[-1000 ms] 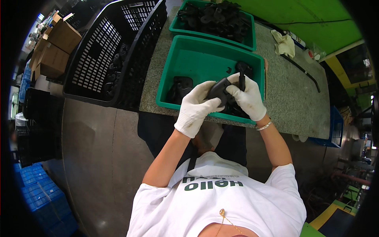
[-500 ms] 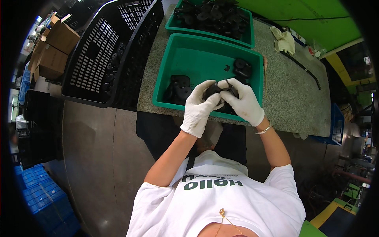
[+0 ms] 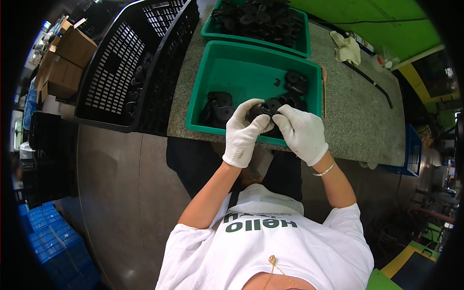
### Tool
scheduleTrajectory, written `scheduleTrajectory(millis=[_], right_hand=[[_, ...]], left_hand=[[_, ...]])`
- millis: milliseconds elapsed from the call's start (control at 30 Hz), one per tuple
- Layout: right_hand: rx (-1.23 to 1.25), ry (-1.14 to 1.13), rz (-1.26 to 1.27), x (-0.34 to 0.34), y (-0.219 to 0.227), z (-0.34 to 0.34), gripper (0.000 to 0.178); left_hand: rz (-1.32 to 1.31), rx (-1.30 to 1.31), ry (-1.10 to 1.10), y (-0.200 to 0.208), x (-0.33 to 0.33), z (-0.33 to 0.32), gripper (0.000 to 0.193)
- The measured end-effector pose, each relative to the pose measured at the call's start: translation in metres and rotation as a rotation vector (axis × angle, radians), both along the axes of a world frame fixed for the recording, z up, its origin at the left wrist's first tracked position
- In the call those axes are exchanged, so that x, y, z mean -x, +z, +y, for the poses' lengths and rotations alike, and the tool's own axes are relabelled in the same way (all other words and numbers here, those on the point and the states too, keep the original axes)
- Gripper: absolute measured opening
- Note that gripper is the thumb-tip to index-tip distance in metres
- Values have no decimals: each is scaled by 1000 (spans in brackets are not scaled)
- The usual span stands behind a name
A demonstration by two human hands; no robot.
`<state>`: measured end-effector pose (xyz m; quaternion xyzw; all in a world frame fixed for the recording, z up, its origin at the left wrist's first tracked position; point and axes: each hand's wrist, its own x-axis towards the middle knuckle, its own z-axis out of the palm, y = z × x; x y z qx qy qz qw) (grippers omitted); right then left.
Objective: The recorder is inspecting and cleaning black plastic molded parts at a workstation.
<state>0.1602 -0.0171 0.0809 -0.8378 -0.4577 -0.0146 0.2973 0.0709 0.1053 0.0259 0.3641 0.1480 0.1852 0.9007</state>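
Note:
Both my hands wear white knit gloves and meet over the near side of a green plastic tray (image 3: 251, 72). My left hand (image 3: 243, 133) is closed round a black moulded part (image 3: 259, 110) with a rounded, glossy surface. The fingertips of my right hand (image 3: 303, 134) pinch at that same part's right side; what exactly lies between them is partly hidden. Similar black parts (image 3: 221, 107) rest in the tray's left corner, and more black parts (image 3: 296, 83) lie along its right side. A small black scrap (image 3: 277, 82) sits near them on the tray floor.
A second green tray (image 3: 303, 41) heaped with black parts (image 3: 261, 18) stands behind. On the left is a black slatted crate (image 3: 113, 72) with several such parts inside. A black hose (image 3: 369, 83) and a crumpled pale glove (image 3: 347, 48) lie on the speckled tabletop (image 3: 357, 108).
My right hand has shifted slightly right and down, its fingers now drawn together at the part's side. My left hand keeps its hold in nearly the same place.

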Motion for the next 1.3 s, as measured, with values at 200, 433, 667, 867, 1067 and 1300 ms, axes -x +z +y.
scheduleTrajectory(millis=[200,433,667,867,1067,1300], right_hand=[[42,-6,-35,5,-2,1,20],[41,-40,-36,12,-2,3,20],[55,-78,28,14,-6,1,19],[-344,-119,676,15,-11,-8,20],[-471,-202,979,9,-5,-36,25],[-478,-290,1085,16,0,-58,38]], left_hand=[[10,-76,59,-4,0,-2,29],[22,-100,96,-8,0,-6,26],[117,-318,154,-12,0,-7,33],[94,-499,100,-7,0,-21,45],[3,-116,-127,20,9,-26,56],[8,45,-229,20,11,-34,58]])
